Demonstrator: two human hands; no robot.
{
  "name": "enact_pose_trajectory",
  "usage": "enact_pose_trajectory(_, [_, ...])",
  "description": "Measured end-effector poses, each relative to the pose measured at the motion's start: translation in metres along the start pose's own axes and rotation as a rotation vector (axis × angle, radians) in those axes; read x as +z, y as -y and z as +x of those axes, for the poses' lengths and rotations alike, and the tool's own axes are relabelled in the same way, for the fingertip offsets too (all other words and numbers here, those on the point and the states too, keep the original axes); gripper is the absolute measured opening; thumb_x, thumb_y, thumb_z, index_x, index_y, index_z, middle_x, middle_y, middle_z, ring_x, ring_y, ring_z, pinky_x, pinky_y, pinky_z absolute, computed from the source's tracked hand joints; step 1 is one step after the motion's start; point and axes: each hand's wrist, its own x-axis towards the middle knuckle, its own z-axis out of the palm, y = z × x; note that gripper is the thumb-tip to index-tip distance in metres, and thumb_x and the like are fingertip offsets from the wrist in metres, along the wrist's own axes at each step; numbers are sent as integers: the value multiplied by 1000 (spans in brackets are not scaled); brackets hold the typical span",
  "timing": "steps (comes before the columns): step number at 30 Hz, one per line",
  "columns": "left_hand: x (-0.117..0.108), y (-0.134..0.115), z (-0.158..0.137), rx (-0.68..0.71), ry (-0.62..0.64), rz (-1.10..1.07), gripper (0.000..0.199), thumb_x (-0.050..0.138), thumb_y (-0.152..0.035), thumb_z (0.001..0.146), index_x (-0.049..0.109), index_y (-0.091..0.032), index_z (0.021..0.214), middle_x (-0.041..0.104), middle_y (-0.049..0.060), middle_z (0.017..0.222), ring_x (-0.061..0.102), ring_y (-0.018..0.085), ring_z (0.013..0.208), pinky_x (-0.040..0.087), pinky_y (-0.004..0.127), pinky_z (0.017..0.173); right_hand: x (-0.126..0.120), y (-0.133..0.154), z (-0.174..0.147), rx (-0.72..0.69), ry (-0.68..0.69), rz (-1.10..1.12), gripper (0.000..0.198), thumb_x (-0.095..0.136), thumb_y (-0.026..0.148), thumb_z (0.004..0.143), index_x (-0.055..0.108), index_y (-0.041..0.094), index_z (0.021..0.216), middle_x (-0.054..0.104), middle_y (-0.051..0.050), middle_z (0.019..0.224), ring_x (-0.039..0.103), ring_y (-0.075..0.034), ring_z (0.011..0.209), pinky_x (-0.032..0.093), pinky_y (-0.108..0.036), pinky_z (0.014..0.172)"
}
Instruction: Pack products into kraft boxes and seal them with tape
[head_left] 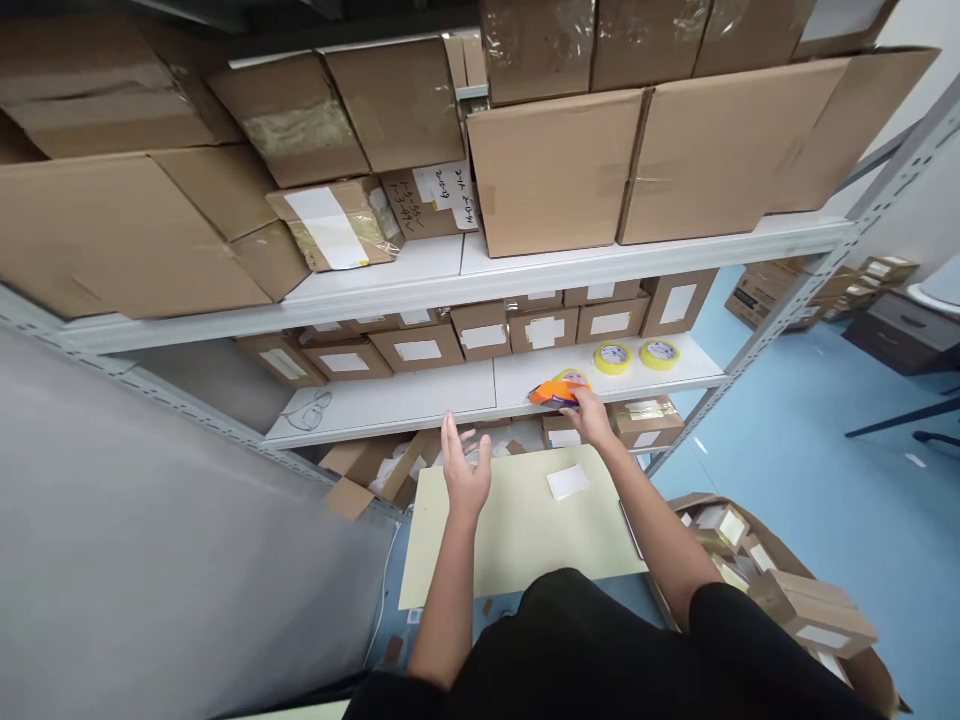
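Observation:
My right hand (587, 415) is closed around an orange tape dispenser (553, 391) at the front edge of the middle shelf. A yellow tape roll (573, 377) shows at the dispenser, partly hidden by its orange body. My left hand (466, 468) is raised over the left part of the pale yellow table (517, 540), fingers apart and holding nothing. On the tabletop between my arms lies a small stack of white labels (568, 482). To the right of the dispenser, two more yellow tape rolls (613, 357) lie flat on the shelf.
Labelled cardboard boxes (418, 349) line the back of the middle shelf (390, 397), with glasses (309, 411) at its left end. Large cartons (559, 175) fill the upper shelf. An open carton of small boxes (814, 610) stands right of the table. A grey wall (165, 500) borders the left.

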Motion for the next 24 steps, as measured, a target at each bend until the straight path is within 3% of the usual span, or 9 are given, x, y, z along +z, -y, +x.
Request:
enact_pose_trajectory(5, [-25,2,-11,-81,24,96,62,59,-42,101,44,-27,159,53,18,155,72,19,96,64,33,79,14,-27,62,72,-31,-85,40,69,26,86,70,14,123,71,-20,127,58,-38,126,32,-61,121])
enact_pose_trajectory(9, [-39,2,-28,-53,158,155,52,59,-40,101,55,-26,151,63,15,143,71,16,87,63,31,76,25,-40,75,156,19,-127,29,63,25,91,71,12,116,72,-19,122,53,-36,132,14,-64,125])
enact_pose_trajectory(15, [-54,13,-45,-96,87,247,41,56,-38,101,64,-22,139,68,13,136,72,19,97,63,35,83,25,-37,59,133,5,-192,52,65,22,85,64,11,136,58,-24,149,41,-43,144,20,-70,122])
enact_pose_trajectory(20, [-46,28,-63,-143,107,351,39,57,-35,100,67,-23,136,68,12,139,66,27,126,55,47,108,29,-1,34,-92,98,109,47,61,42,94,72,14,130,68,-20,136,55,-39,133,37,-57,121])
enact_pose_trajectory(24, [-36,37,-93,-188,146,398,44,56,-33,101,62,-22,143,64,13,146,57,28,139,44,51,121,59,33,-17,-73,222,357,57,61,52,98,62,23,147,64,-14,148,56,-34,139,42,-56,120])
